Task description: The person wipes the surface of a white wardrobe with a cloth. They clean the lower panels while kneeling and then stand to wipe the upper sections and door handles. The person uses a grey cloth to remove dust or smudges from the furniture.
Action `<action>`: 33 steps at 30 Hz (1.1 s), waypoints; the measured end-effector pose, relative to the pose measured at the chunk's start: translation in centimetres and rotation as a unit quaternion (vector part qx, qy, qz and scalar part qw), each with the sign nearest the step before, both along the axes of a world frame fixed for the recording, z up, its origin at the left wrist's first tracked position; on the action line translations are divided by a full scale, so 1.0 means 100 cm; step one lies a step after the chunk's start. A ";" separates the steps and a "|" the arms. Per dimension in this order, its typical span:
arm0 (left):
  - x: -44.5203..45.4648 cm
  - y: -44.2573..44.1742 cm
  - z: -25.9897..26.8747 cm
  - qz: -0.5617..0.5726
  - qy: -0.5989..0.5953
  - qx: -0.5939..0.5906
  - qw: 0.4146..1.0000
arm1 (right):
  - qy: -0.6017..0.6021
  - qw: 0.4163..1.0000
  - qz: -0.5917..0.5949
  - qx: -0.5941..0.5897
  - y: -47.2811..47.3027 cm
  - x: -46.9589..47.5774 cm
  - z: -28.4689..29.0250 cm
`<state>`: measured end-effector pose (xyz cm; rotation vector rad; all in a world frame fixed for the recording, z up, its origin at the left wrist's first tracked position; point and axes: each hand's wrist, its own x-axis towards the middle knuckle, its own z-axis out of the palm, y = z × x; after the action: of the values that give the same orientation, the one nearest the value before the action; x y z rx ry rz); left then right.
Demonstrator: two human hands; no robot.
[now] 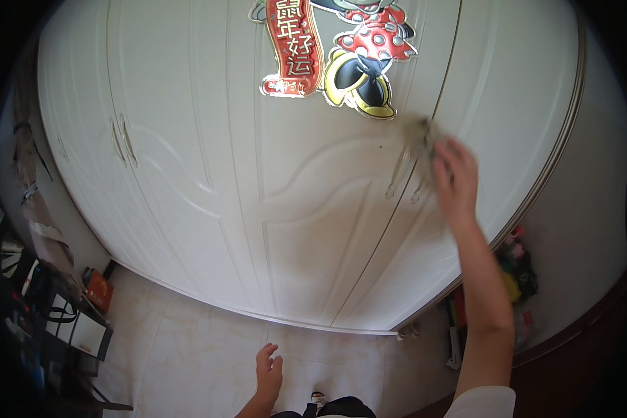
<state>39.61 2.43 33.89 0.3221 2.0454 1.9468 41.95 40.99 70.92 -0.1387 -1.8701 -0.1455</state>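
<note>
A white panelled wardrobe [313, 172] fills the view before me. My right hand [457, 172] is raised against its doors and grips a blurred, greyish-beige cloth [418, 133]. The cloth lies near the top of a pair of curved metal handles [397, 175] and partly covers the right one. Low in front of the wardrobe hangs my left hand [269, 368], holding nothing, its fingers slightly bent and apart. A shiny cartoon decoration [363, 62] with a red banner [295, 52] bearing writing is fixed to the doors just above the cloth.
Another pair of handles [121, 141] is on the left doors. A tied curtain [42, 209] hangs at the left, above a dark-framed white cabinet [83, 332] and an orange box [100, 290]. Bags [520, 274] are at the right by the wall. Pale tiles [198, 345] cover the floor.
</note>
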 end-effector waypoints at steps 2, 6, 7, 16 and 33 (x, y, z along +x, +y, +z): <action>0.009 0.014 0.009 -0.005 -0.003 0.025 1.000 | -0.004 0.995 -0.079 0.063 0.020 -0.013 0.035; 0.012 0.030 0.018 -0.006 0.028 0.007 1.000 | -0.023 0.981 -0.166 0.101 0.033 -0.037 0.027; 0.012 0.031 0.016 0.004 0.031 0.002 1.000 | -0.032 0.976 -0.182 0.118 0.033 -0.040 0.012; 0.011 0.054 0.017 0.016 0.015 -0.017 1.000 | -0.007 0.969 -0.242 0.053 0.021 -0.053 -0.061; 0.030 0.014 -0.003 0.087 0.008 -0.078 0.993 | -0.338 0.939 -0.051 -0.026 0.068 -0.039 -0.282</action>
<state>42.63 3.79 33.55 0.1279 2.2871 1.8697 38.09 47.77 42.72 -0.2438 -2.5574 -0.2369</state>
